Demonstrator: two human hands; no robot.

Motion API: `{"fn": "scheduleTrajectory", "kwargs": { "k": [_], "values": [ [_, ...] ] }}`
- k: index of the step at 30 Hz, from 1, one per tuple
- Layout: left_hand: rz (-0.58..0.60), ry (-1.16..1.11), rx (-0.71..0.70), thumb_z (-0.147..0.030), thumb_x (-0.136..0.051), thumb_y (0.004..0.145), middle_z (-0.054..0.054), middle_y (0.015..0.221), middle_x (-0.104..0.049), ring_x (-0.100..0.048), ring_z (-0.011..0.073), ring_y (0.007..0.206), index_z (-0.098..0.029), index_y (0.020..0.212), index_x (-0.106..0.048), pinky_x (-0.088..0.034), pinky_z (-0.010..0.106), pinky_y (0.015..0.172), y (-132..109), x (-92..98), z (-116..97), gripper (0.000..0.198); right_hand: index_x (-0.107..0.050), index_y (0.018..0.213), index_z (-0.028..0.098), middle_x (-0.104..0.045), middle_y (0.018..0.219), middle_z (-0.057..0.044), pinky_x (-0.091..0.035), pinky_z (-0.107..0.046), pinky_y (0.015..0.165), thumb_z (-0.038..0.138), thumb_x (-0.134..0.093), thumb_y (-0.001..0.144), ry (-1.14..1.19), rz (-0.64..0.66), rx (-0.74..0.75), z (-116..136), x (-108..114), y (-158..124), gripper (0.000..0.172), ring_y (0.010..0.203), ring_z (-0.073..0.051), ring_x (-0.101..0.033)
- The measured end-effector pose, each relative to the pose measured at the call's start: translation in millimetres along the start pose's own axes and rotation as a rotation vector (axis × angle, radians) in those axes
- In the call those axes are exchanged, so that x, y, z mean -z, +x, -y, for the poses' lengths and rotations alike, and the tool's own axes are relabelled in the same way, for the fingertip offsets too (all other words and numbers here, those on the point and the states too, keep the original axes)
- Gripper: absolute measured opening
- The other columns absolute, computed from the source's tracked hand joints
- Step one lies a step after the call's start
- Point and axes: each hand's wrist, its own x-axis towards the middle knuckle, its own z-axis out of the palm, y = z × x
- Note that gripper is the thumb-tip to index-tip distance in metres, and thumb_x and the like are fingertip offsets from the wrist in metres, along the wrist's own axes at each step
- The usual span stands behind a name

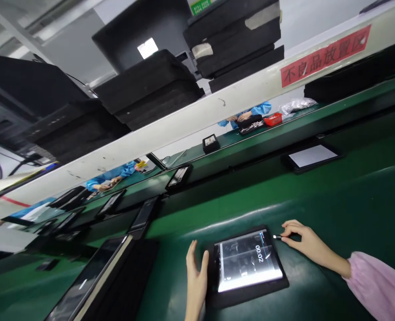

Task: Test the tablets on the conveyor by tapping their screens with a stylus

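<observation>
Counter (318, 214) with a green mat spans the view, and a second tablet (313, 156) lies farther back on it. Close to the person lies a tablet (247, 265), flat, its lit screen facing up. The left hand (196, 274) is released, its fingers spread against the tablet's left edge, while the right hand (301, 238) pinches a small plug (277, 236) right at the tablet's opposite edge.

My left hand (195, 276) is open, fingers straight and pointing away from me, thumb spread out to the right. My right hand (301, 240) reaches in from the right, forearm angled leftward, thumb and forefinger pinched together at the tips
</observation>
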Motion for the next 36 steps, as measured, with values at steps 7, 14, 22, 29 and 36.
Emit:
{"fn": "scheduleTrajectory", "kwargs": {
  "k": [7,14,22,29,36],
  "values": [
    [0.149,0.074,0.02,-0.068,-0.048,0.102,0.008,0.146,-0.059,-0.041,0.0324,0.147,-0.033,0.15,-0.039,-0.03,0.055,0.124,-31.1,-9.2,4.2,0.06,-0.08,0.086,0.024,-0.067,0.101,-0.01,-0.047,-0.045,0.095,0.074,-0.062,0.103,-0.012,-0.005,0.067,-1.1,-7.7,8.8,0.056,0.109,-0.035,-0.059],
    [0.203,0.054,0.068,-0.074,-0.047,0.101,0.009,0.154,-0.052,-0.041,0.0324,0.146,-0.03,0.147,-0.041,-0.027,0.053,0.124,-30.4,-6.1,-3.5,0.063,-0.081,0.088,0.024,-0.068,0.099,-0.009,-0.048,-0.045,0.092,0.084,-0.061,0.102,-0.001,0.023,0.116,-7.4,-5.6,13.3,0.065,0.106,-0.035,-0.059],
    [0.29,0.022,0.074,-0.079,-0.049,0.099,0.013,0.15,-0.056,-0.04,0.0323,0.147,-0.025,0.154,-0.037,-0.028,0.05,0.126,-32.9,-18.3,-18.2,0.078,-0.083,0.091,0.024,-0.069,0.099,-0.007,-0.047,-0.044,0.09,0.084,-0.055,0.106,0.012,0.048,0.185,-5.8,-5.4,14.6,0.068,0.102,-0.033,-0.062],
    [0.362,-0.036,0.019,-0.066,-0.046,0.107,0.012,0.153,-0.052,-0.033,0.0305,0.151,-0.028,0.163,-0.025,-0.022,0.055,0.128,-35.1,-20.2,-17.5,0.071,-0.081,0.092,0.025,-0.07,0.104,-0.007,-0.042,-0.046,0.089,0.083,-0.049,0.11,-0.044,0.005,0.205,-0.9,-7.1,12.3,0.069,0.101,-0.034,-0.061],
    [0.612,0.518,-0.752,-0.031,-0.05,0.108,0.011,0.163,-0.038,-0.014,0.0339,0.157,-0.027,0.163,-0.029,0.007,0.073,0.123,-50.7,-56.9,-74.2,0.06,-0.077,0.094,0.025,-0.069,0.1,-0.006,-0.041,-0.046,0.088,0.079,-0.046,0.113,-0.101,0.008,0.216,0.0,0.2,9.3,0.065,0.1,-0.034,-0.06]
  ]
}}
